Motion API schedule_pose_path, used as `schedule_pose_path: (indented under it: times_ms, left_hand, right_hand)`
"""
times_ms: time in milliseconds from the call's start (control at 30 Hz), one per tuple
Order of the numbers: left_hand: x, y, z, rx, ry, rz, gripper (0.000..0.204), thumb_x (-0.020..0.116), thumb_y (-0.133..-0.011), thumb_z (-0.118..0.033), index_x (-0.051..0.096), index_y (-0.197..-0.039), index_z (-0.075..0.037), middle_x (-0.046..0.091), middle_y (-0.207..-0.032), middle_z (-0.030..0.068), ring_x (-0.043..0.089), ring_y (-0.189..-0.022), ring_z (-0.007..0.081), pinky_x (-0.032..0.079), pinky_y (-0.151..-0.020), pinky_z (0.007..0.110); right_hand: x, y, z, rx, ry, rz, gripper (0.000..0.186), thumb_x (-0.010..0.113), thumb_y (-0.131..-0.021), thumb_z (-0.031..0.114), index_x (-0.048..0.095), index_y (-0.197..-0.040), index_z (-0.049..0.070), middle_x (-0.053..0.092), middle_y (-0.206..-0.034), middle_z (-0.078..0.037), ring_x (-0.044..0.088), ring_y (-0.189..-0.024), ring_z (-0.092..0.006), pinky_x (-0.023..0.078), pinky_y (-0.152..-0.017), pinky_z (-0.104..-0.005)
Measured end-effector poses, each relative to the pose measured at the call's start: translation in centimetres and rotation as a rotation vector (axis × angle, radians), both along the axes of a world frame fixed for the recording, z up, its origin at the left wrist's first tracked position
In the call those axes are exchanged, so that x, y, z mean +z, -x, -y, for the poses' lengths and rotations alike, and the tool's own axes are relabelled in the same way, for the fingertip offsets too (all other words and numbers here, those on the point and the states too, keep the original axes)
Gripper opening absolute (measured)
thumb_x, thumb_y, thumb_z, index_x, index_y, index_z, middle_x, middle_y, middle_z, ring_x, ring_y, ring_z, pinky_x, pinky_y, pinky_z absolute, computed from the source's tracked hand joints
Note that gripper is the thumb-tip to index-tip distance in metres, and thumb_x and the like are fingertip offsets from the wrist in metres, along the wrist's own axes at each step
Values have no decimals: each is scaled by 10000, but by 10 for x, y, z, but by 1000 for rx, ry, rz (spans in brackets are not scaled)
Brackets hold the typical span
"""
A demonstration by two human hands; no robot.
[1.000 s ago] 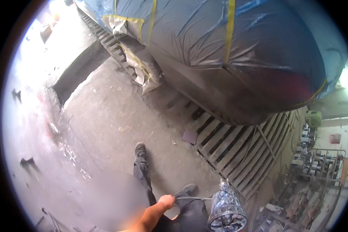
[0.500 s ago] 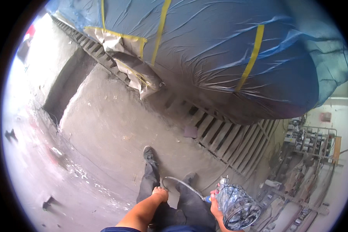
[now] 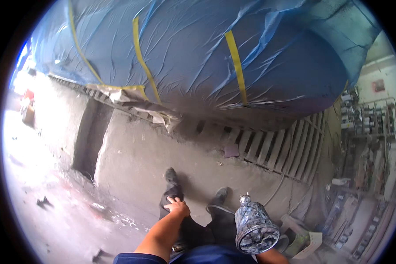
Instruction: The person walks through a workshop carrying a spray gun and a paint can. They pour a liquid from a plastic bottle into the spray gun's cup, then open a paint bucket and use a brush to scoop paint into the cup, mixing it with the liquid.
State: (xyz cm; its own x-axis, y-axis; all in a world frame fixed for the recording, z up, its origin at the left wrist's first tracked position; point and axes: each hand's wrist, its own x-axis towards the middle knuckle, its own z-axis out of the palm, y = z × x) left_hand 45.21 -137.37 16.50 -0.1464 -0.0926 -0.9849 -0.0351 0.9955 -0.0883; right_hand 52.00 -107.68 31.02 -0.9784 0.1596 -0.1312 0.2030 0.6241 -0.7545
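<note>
My left hand [image 3: 177,207] is low at the centre, its fingers apart and over my dark trouser leg, with nothing clearly held. My right hand [image 3: 265,256] is mostly hidden behind a paint-stained spray gun [image 3: 256,229] that it holds at the lower right, metal fitting upward and round cup toward me. A hose [image 3: 220,210] loops between my legs. Above, a large body [image 3: 189,53] is wrapped in blue-grey plastic sheeting with strips of yellow tape [image 3: 236,66] and crumpled masking paper [image 3: 127,96] along its lower edge.
A slatted grating [image 3: 279,154] runs beneath the wrapped body. A recessed channel [image 3: 91,141] cuts the concrete floor [image 3: 127,158] at left. A small mauve pad [image 3: 231,150] lies by the grating. Cluttered metal racks [image 3: 365,119] line the right side, with a pale frame [image 3: 310,242] low beside me.
The view has turned: the racks and grating's right end appear higher, the plastic more across the top. My left hand has moved left and up onto my leg, its fingers loosened.
</note>
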Motion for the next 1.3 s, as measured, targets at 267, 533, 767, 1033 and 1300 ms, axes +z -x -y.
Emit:
schedule_pose_path:
  times_ms: [267,533,767,1033,1300]
  left_hand:
    - [-62,33,128,-263,-60,61,452,469,-987,-320,497,-1410,-163,375,-1525,28,277,-1424,374,410,-977,630]
    - [-10,79,207,-496,-296,199,496,451,-949,-439,521,-1384,-211,385,-1512,69,355,-1393,348,417,-1031,537]
    - [-32,96,259,-558,-247,297,650,427,-917,-596,418,-1453,-228,359,-1523,132,414,-1362,331,378,-1067,534]
    - [-3,107,318,-600,-74,-166,802,532,-860,-602,243,-1524,-257,135,-1542,304,303,-1343,546,325,-1037,644]
    - [-56,145,503,-527,207,-116,888,622,-773,-629,311,-1499,-222,134,-1529,328,313,-1330,553,362,-1017,628]
  right_hand:
    - [5,32,127,-136,-94,-9,356,678,-831,210,584,-1133,46,605,-1123,-143,583,-1020,-299,468,-878,-415]
    - [0,53,249,-265,-108,-44,352,683,-824,194,583,-1125,43,603,-1120,-145,580,-1015,-304,466,-871,-413]
    - [-13,28,319,-440,-100,-87,348,686,-817,181,583,-1118,41,601,-1117,-146,578,-1010,-309,464,-864,-412]
    - [-71,-34,407,-615,-41,-109,345,691,-809,166,582,-1110,38,599,-1114,-148,575,-1005,-314,461,-857,-410]
    - [-120,-50,513,-830,25,-65,342,696,-801,151,582,-1102,35,597,-1111,-150,573,-1000,-320,459,-849,-408]
